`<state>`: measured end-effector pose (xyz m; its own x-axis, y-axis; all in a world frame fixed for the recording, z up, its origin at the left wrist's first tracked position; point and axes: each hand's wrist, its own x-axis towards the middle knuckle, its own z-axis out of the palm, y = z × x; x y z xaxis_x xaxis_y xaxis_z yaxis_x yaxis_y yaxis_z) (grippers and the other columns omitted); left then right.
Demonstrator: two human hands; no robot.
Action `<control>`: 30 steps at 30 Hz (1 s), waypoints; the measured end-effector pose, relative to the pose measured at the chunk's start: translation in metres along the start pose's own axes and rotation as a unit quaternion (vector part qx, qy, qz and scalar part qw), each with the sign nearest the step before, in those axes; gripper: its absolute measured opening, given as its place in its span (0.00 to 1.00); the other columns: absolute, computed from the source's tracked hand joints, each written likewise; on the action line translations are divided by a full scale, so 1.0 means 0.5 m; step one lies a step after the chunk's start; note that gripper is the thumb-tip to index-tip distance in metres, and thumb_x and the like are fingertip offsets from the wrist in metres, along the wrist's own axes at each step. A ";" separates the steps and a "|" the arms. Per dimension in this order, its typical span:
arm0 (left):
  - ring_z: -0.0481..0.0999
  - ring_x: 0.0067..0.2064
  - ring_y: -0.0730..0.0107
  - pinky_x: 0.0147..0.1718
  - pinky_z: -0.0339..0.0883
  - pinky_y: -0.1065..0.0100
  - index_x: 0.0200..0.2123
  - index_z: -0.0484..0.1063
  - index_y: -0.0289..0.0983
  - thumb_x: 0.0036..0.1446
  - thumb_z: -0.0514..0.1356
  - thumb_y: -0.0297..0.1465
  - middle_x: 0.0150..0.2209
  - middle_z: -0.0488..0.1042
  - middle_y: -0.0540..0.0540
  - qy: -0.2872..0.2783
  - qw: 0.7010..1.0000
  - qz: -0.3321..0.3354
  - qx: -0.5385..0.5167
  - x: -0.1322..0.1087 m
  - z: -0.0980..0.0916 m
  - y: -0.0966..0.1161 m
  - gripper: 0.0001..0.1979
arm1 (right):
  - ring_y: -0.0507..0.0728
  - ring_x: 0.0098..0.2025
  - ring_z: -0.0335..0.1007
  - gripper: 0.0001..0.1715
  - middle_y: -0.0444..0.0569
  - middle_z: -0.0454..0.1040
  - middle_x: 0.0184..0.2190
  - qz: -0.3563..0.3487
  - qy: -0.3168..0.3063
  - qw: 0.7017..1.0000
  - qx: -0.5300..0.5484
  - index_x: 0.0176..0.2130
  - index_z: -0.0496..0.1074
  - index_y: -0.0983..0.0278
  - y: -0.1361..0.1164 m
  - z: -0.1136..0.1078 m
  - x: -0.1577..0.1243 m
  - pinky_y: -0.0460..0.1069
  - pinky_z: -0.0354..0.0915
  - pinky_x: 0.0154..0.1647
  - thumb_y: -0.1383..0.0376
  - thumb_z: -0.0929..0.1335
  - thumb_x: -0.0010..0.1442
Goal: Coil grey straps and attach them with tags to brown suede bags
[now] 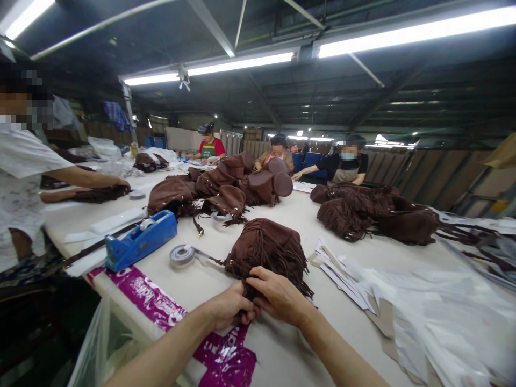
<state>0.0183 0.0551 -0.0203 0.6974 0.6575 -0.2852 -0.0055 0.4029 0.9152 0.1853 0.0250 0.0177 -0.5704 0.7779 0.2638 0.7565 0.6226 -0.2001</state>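
Observation:
A brown suede bag with fringe (266, 247) lies on the white table (306, 226) just in front of me. My left hand (229, 307) and my right hand (279, 295) meet at its near edge, both closed around a bunch of the brown fringe. A roll of tape (182, 255) lies just left of the bag, with a dark strap running from it to the bag.
A blue tape dispenser (139, 241) sits at left. Piles of brown fringed bags (374, 212) and brown pieces (226, 188) cover the table's middle. White paper sheets and clear plastic bags (427, 312) lie at right. A person (24, 177) works at left; others sit at the far side.

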 end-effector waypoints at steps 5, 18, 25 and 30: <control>0.64 0.19 0.79 0.18 0.50 0.76 0.38 0.60 0.37 0.33 0.57 0.22 0.23 0.70 0.53 0.002 1.000 -0.002 -0.002 -0.002 0.000 0.003 0.23 | 0.57 0.40 0.69 0.07 0.51 0.73 0.38 0.055 0.063 0.991 0.100 0.32 0.71 0.63 -0.007 0.037 -0.004 0.50 0.65 0.45 0.73 0.65 0.54; 0.64 0.20 0.80 0.18 0.49 0.76 0.32 0.61 0.36 0.38 0.64 0.23 0.26 0.72 0.48 0.011 0.999 -0.008 -0.046 -0.006 -0.002 -0.002 0.17 | 0.56 0.40 0.75 0.12 0.51 0.75 0.37 0.176 0.265 0.904 0.287 0.41 0.68 0.65 0.133 -0.037 0.102 0.53 0.70 0.43 0.62 0.61 0.60; 0.70 0.23 0.75 0.21 0.57 0.75 0.33 0.65 0.34 0.56 0.60 0.38 0.28 0.74 0.44 0.012 0.995 -0.044 -0.092 0.000 -0.004 -0.003 0.13 | 0.62 0.52 0.66 0.09 0.54 0.73 0.47 0.108 0.230 0.944 0.210 0.34 0.74 0.63 0.099 -0.029 0.090 0.59 0.58 0.59 0.71 0.69 0.49; 0.76 0.30 0.67 0.27 0.66 0.71 0.36 0.68 0.32 0.53 0.62 0.36 0.32 0.76 0.41 0.012 0.993 -0.071 -0.091 -0.006 0.007 0.006 0.13 | 0.56 0.41 0.69 0.09 0.51 0.73 0.39 0.036 0.191 0.972 0.129 0.38 0.73 0.62 -0.004 -0.040 0.021 0.51 0.66 0.46 0.69 0.64 0.61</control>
<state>0.0187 0.0522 -0.0157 0.6828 0.6006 -0.4160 -0.0400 0.5993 0.7995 0.1843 0.0304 0.0398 -0.3207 0.7629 0.5614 0.6570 0.6061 -0.4483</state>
